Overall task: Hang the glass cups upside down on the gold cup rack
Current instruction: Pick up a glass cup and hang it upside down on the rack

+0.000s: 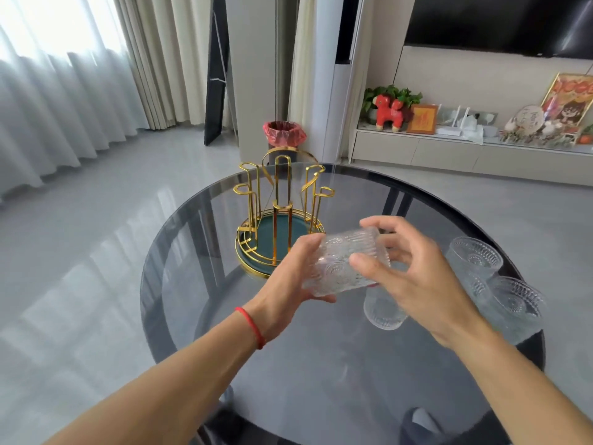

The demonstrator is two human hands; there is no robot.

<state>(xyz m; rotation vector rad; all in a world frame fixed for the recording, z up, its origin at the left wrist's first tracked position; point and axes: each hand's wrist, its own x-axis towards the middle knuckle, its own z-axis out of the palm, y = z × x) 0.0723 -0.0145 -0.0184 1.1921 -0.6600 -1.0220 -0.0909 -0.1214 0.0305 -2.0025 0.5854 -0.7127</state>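
Observation:
A gold cup rack [278, 216] with a teal base stands at the far left of the round glass table [288, 364]; all its pegs are bare. In front of it I hold a ribbed glass cup [345, 261] tilted on its side above the table. My left hand [288, 281] grips its left end and my right hand [414, 277] grips its right end. More glass cups stand on the table at the right: one [385, 311] partly behind my right hand, one [475, 256] farther back, one [516, 303] near the edge.
A bin with a red bag [284, 133] stands on the floor behind the table. A low cabinet [449, 149] with ornaments runs along the right wall under a television. Curtains hang at the left. Grey tiled floor surrounds the table.

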